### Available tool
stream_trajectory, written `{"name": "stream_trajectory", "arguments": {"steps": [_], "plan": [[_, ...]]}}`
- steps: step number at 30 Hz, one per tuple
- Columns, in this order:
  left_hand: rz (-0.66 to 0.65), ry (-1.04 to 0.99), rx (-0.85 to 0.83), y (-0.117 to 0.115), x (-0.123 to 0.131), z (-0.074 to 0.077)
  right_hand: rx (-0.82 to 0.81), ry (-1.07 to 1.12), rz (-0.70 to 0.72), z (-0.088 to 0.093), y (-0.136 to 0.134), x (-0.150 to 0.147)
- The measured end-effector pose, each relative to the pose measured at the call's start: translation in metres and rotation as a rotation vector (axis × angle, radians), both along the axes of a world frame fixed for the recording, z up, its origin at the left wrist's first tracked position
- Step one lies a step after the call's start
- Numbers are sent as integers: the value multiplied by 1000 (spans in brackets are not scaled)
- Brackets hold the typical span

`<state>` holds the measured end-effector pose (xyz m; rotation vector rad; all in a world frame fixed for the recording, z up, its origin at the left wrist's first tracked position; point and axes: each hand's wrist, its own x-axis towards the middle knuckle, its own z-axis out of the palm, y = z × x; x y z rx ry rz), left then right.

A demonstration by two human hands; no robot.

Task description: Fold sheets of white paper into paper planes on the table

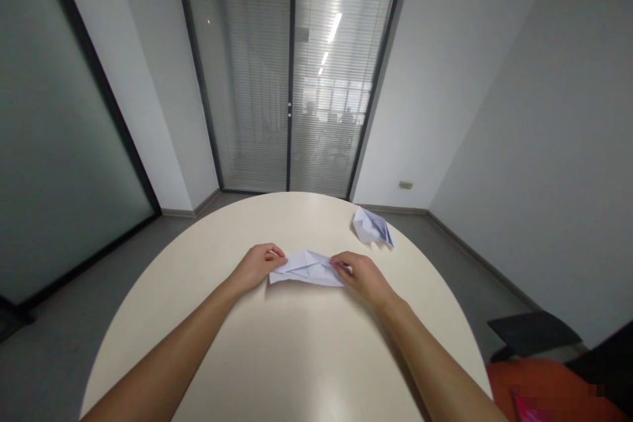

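A folded sheet of white paper [307, 269] with several creases is held at the middle of the round table, its near edge a little raised. My left hand [257, 265] pinches its left end between thumb and fingers. At the opposite end, my right hand [363, 275] grips the paper's right corner with closed fingertips. Farther back on the right lies a second folded paper piece [370, 227], crumpled-looking and touched by neither hand.
The pale round table [237, 369] fills the foreground. An orange chair [544, 386] with a black armrest [534, 331] stands at the lower right. Beyond the table are glass doors with blinds [291, 79] and white walls.
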<state>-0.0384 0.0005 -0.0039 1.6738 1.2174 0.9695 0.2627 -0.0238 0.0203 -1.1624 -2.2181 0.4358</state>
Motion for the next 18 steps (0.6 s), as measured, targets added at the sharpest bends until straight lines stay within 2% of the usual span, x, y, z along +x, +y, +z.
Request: {"name": "stream_trajectory", "arguments": {"steps": [3, 6, 10, 18], "plan": [[-15, 47, 64, -8, 4, 7, -63, 86, -107, -4, 2, 1], [-52, 202, 180, -18, 6, 21, -108, 214, -131, -5, 2, 1], [-173, 319, 317, -28, 6, 35, -85, 304, -161, -7, 4, 3], [-272, 546, 377, -30, 3, 39, -145, 435, -240, -16, 10, 7]]}}
